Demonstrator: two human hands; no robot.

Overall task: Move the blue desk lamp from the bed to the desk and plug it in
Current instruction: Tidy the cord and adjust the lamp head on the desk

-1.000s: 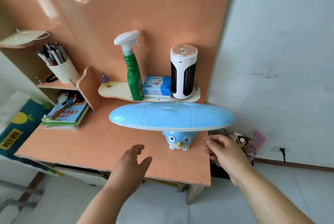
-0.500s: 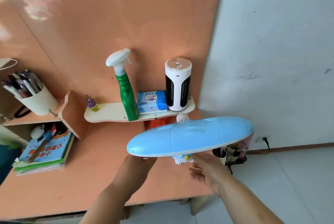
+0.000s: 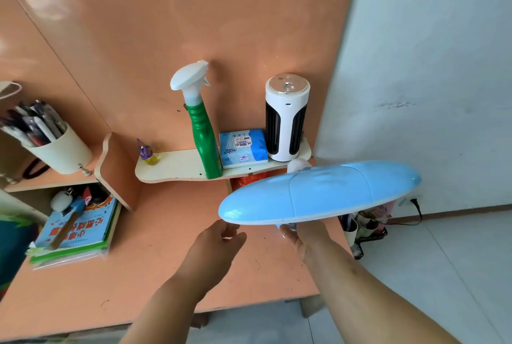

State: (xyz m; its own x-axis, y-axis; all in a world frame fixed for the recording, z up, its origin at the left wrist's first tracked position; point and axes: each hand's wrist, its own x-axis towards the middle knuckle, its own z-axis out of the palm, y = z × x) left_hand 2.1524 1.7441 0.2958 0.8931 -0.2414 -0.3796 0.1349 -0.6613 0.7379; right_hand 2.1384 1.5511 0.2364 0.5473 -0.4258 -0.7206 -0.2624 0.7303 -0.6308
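Two hands (image 3: pixel 213 246) (image 3: pixel 307 235) beneath lamp (image 3: pixel 318 194)

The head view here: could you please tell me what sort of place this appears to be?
Probably a study corner in a bedroom or dormitory: an orange wooden desk with a stack of colourful workbooks, a cream cup of pens, and a small wall shelf holding a green spray bottle.

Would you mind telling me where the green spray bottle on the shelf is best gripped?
Grip the green spray bottle around its ribbed neck below the white trigger head, coming from the front-left: it stands upright, and the tissue pack crowds its right side.
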